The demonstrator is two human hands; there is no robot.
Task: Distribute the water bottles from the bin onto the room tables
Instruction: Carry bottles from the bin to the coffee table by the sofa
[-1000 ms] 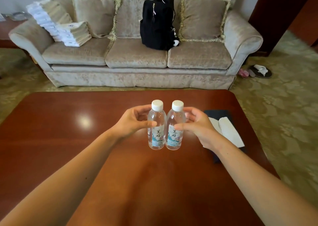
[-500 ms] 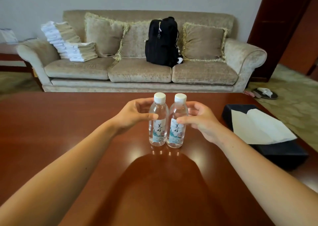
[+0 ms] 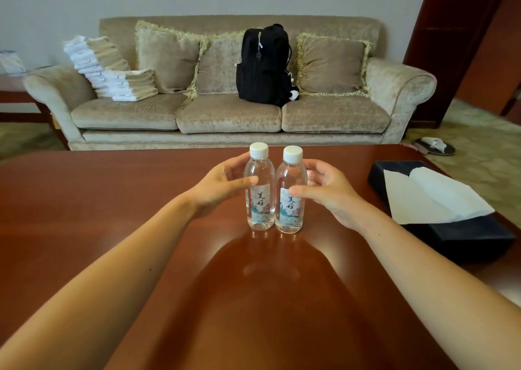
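Clear plastic, twice over: we count two water bottles, each with a white cap and a printed label, standing upright on the red-brown worktop (image 3: 112,200), side by side and touching or very nearly so. We see two bare hands, one to each bottle. The left bottle (image 3: 260,200) sits inside the left grip (image 3: 222,185), thumb tip pressed to its front above the label and fingers curled round behind its shoulder. The right bottle (image 3: 290,210) sits inside the right grip (image 3: 327,192), thumb tip on the upper edge of the label and fingers bent round the far side near the neck. Both forearms reach forward low over the worktop, converging on the pair, palms facing each other.

To the right lies one dark tissue box (image 3: 465,237) with a white tissue (image 3: 428,197) spread over it. Beyond stands one beige sofa (image 3: 225,113) carrying one black backpack (image 3: 263,65), three cushions and two stacks of folded towels (image 3: 132,84).
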